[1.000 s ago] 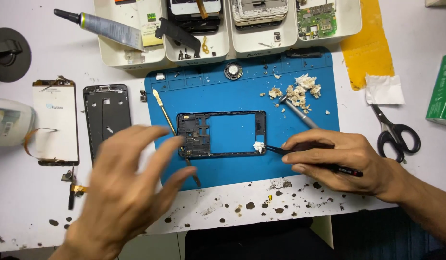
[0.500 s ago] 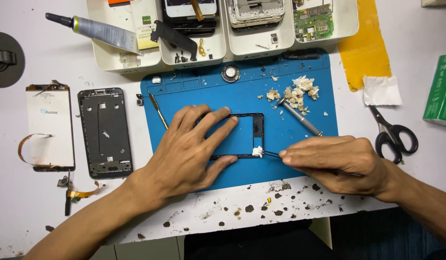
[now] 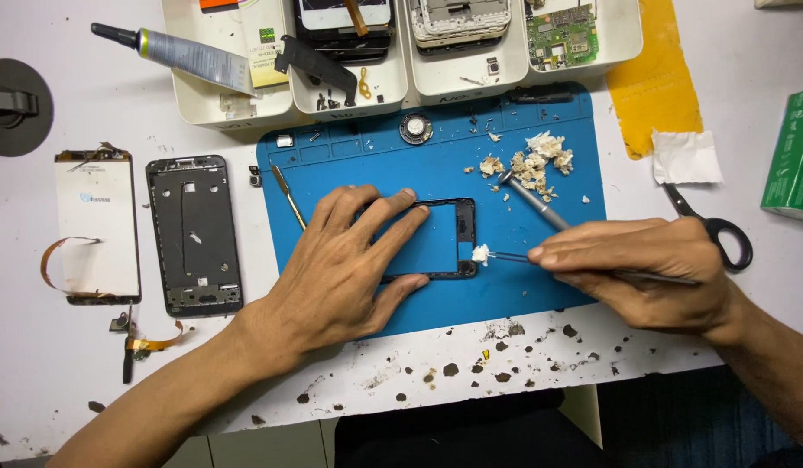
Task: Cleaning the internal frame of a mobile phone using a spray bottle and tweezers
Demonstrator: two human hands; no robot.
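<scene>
Both my hands work on the blue mat (image 3: 540, 286): my left hand (image 3: 349, 269) lies flat with fingers spread, pressing down the black phone frame (image 3: 458, 230), whose long axis runs left to right under my palm. My right hand (image 3: 644, 269) pinches tweezers (image 3: 510, 256) shut on a white wad (image 3: 480, 254); they lie nearly level, tips pointing left at the frame's lower right corner, just past my fingertips.

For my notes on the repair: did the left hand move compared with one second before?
Yes. The left hand moved up onto the blue mat and now presses the black phone frame.
</scene>
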